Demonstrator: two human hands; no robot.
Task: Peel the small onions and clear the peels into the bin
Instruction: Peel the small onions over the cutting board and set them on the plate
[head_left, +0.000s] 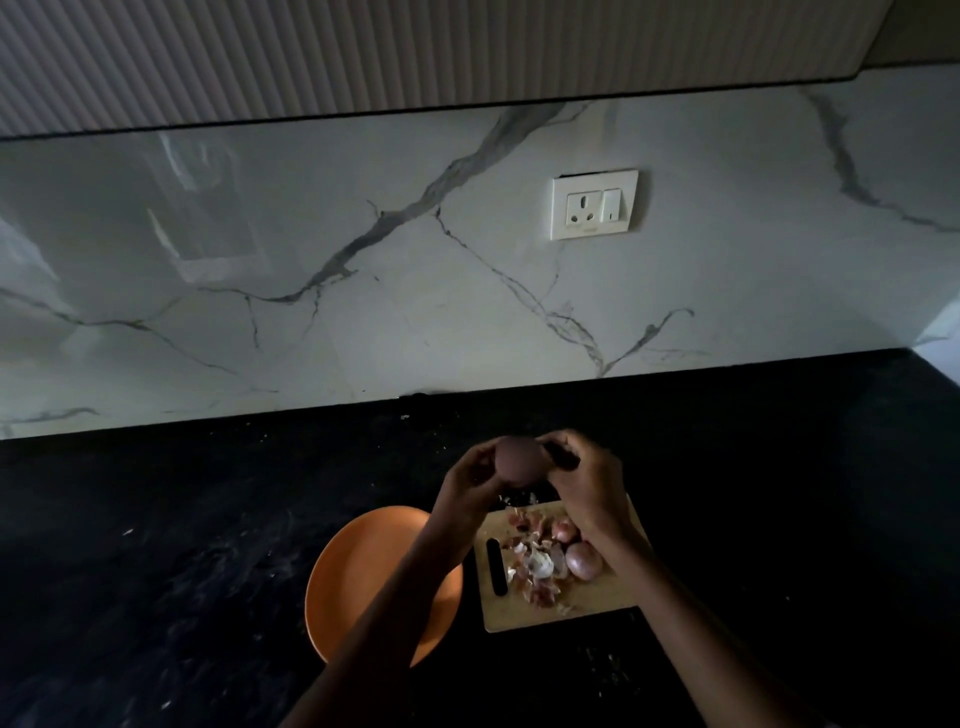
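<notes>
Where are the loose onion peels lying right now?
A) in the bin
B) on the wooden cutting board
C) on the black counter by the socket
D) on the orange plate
B: the peels lie heaped on the wooden cutting board, next to two onions, while the orange plate beside it shows none.

dark round onion (517, 462) held above peels (537, 564).

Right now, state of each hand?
Left hand: holding the onion.
Right hand: gripping a dark knife handle against the onion.
</notes>
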